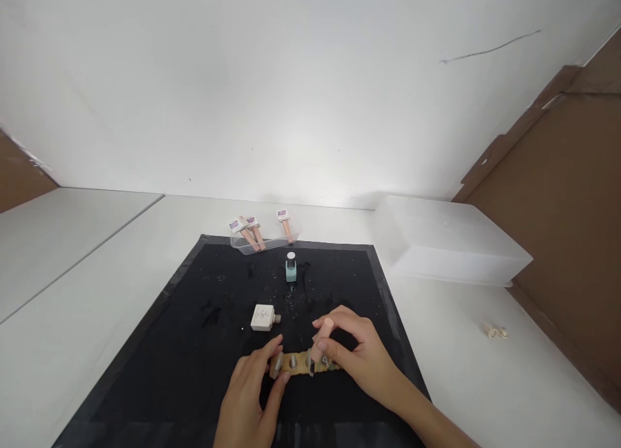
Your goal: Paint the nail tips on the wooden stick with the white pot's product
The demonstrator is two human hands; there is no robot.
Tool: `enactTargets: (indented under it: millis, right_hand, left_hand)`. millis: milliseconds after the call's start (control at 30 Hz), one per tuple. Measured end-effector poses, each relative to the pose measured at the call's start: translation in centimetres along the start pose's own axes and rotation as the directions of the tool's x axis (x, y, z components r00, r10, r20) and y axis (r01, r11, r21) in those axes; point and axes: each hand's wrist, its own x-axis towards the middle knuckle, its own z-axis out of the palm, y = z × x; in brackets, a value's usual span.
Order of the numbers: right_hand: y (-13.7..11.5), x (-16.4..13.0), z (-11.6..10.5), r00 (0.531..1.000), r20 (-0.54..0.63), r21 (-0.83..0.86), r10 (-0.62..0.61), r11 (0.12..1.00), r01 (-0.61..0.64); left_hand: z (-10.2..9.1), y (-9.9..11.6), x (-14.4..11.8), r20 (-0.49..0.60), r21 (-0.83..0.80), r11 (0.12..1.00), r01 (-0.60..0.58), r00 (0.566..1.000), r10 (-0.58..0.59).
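Note:
My left hand (252, 386) grips the left end of a yellowish strip (301, 364) between thumb and fingers. Several grey nail tips (293, 362) stand along this strip on the black mat. In my right hand (356, 348) is a pink nail polish brush cap (324, 337), pinched between thumb and fingers and tilted over the strip's right half. Its brush end is too small to make out. Left of centre, a square white polish bottle (262, 317) lies on its side, its neck uncapped and facing right. Farther back stands a teal polish bottle (291, 269) with a dark, white-topped cap.
A clear tray (272, 245) at the mat's back edge holds several white bottles with pink caps. On the right stand a large translucent white bin (451, 260) and small cream-coloured pieces (493, 330). The black mat (194, 351) covers the table's middle, with a white wall behind.

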Motion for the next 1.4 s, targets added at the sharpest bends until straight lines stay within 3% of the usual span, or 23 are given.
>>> enactTargets:
  millis: [200,367,633,767,967,1400]
  right_hand:
    - [-0.13,0.03,0.0,0.996,-0.095,0.007,-0.004,1.0,0.004]
    - [-0.05,-0.06,0.03,1.0,-0.005,0.006,-0.01,1.0,0.01]
    - [-0.1,0.08,-0.05,0.993,-0.118,-0.012,-0.016,1.0,0.015]
    - [-0.23,0.07,0.0,0.997,-0.078,-0.031,0.005,1.0,-0.007]
    - [-0.7,-0.24,0.0,0.996,0.094,0.012,-0.005,1.0,0.004]
    - [-0.01,-0.09,-0.09,0.99,-0.133,-0.017,-0.056,0.998,0.055]
  left_hand:
    - [-0.08,0.27,-0.11,-0.003,-0.007,1.0,0.012,1.0,-0.012]
    - [-0.11,0.3,-0.15,-0.006,-0.009,1.0,0.023,1.0,-0.023]
    - [-0.18,0.46,-0.04,-0.018,-0.017,0.999,0.032,0.999,-0.032]
    - [-0.15,0.46,0.03,-0.036,-0.01,1.0,0.011,0.999,-0.011]
    - [-0.06,0.01,0.08,-0.033,-0.001,1.0,-0.014,0.999,0.014]
    - [-0.15,0.36,0.02,-0.075,-0.007,1.0,-0.016,0.997,0.016]
